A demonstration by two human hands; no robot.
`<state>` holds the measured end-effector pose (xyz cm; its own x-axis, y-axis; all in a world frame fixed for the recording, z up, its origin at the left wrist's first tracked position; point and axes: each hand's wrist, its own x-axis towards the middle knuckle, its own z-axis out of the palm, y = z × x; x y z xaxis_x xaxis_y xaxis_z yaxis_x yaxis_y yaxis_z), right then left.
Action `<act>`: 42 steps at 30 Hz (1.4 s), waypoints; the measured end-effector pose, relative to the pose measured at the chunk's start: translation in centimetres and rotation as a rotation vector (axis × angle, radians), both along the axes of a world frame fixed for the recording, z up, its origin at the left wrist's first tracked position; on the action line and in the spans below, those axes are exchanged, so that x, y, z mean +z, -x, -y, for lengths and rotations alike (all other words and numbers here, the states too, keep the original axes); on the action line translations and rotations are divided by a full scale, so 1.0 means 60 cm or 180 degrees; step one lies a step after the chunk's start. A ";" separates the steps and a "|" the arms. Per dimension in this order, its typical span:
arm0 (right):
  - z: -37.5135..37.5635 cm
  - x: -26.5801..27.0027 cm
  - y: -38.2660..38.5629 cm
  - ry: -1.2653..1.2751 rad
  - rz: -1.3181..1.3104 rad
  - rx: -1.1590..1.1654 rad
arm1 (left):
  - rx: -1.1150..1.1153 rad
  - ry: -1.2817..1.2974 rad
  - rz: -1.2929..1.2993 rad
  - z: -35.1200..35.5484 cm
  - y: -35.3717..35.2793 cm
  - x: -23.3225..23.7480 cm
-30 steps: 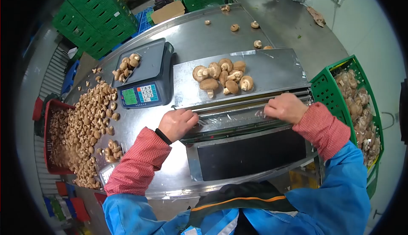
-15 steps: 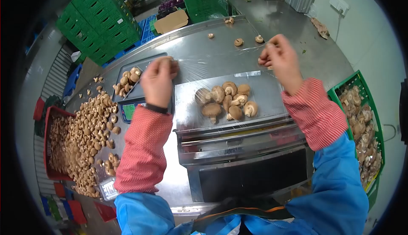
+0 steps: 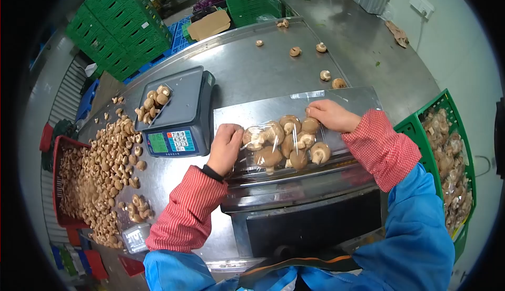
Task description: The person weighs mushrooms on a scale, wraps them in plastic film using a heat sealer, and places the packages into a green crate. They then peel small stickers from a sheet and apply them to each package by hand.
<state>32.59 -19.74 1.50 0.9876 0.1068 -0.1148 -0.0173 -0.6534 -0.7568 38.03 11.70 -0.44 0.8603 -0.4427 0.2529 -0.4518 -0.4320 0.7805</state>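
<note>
Several brown mushrooms (image 3: 267,157) lie grouped on the metal wrapping station (image 3: 252,103), under shiny clear film (image 3: 281,143). At the left end of the group, my left hand (image 3: 226,148) is closed on the film, its fingers pressed together. My right hand (image 3: 330,116) pinches the film at the upper right of the group, beside the mushrooms. To the left stands a weighing scale (image 3: 181,99) with a tray of mushrooms (image 3: 153,103) on its plate.
A large mushroom pile (image 3: 113,159) spreads from a red crate (image 3: 59,180) at the left. A green crate (image 3: 441,159) with wrapped mushrooms stands right. Loose mushrooms (image 3: 295,52) lie behind the station. Green crates (image 3: 118,28) are stacked at the back left.
Both hands have come down and toward the mushrooms, bringing the film close around them. My left hand has moved off the scale, which now shows fully.
</note>
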 end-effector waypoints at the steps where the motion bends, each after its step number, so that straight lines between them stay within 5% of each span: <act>1: -0.004 -0.002 0.009 0.0053 0.0169 0.0008 | 0.0042 0.0092 -0.0378 -0.005 0.011 -0.009; 2: -0.010 -0.006 0.017 -0.0129 0.0218 -0.0070 | 0.0213 0.0363 -0.0851 -0.002 0.032 -0.017; 8: -0.039 -0.025 0.049 -0.1133 0.0029 -0.0707 | 0.0653 0.0150 -0.0603 0.026 0.034 -0.036; 13: -0.055 0.011 0.106 -0.2100 -0.0159 -0.0779 | 0.0664 0.0832 -0.1670 0.014 0.112 0.023; 14: -0.058 0.030 0.131 -0.1927 -0.0076 -0.0693 | 0.0703 0.0884 -0.2413 0.011 0.154 0.089; 15: -0.066 0.048 0.164 -0.1762 0.0005 -0.0610 | 0.0426 0.0435 -0.1859 -0.009 0.181 0.087; 17: -0.082 0.052 0.230 -0.1544 0.0051 -0.0510 | 0.0672 0.1167 -0.2268 -0.023 0.256 0.092; 18: -0.091 0.046 0.263 -0.1490 0.0025 -0.0494 | 0.0626 0.0738 -0.2254 -0.042 0.288 0.089; 19: -0.102 0.040 0.293 -0.1489 0.0016 -0.0515 | 0.0385 0.0530 -0.1526 -0.062 0.320 0.042; 20: -0.113 0.034 0.322 -0.1488 0.0006 -0.0542 | 0.0912 0.1029 -0.2703 -0.052 0.355 0.071; 22: -0.128 -0.004 0.364 -0.1154 -0.0200 -0.0703 | 0.0963 0.0698 -0.2239 -0.081 0.396 -0.011; 26: -0.128 -0.040 0.400 -0.0462 -0.0484 -0.0632 | 0.1113 -0.0114 -0.0949 -0.077 0.420 -0.054; 30: -0.070 -0.071 0.423 -0.1301 -0.0868 -0.0888 | 0.0975 -0.0352 -0.0790 -0.095 0.419 -0.070; 32: -0.066 -0.091 0.446 -0.1304 -0.0339 -0.1319 | 0.1038 0.0140 -0.1206 -0.104 0.424 -0.084; 36: -0.075 -0.036 0.491 0.0273 0.0065 -0.1289 | 0.1244 0.0612 -0.2585 -0.111 0.443 -0.038; 41: -0.113 -0.066 0.504 -0.0641 0.0660 -0.1702 | 0.1024 0.0759 -0.1846 -0.128 0.466 -0.089; 42: -0.118 -0.068 0.506 -0.1364 0.0501 -0.2049 | 0.1176 0.0983 -0.2077 -0.129 0.466 -0.086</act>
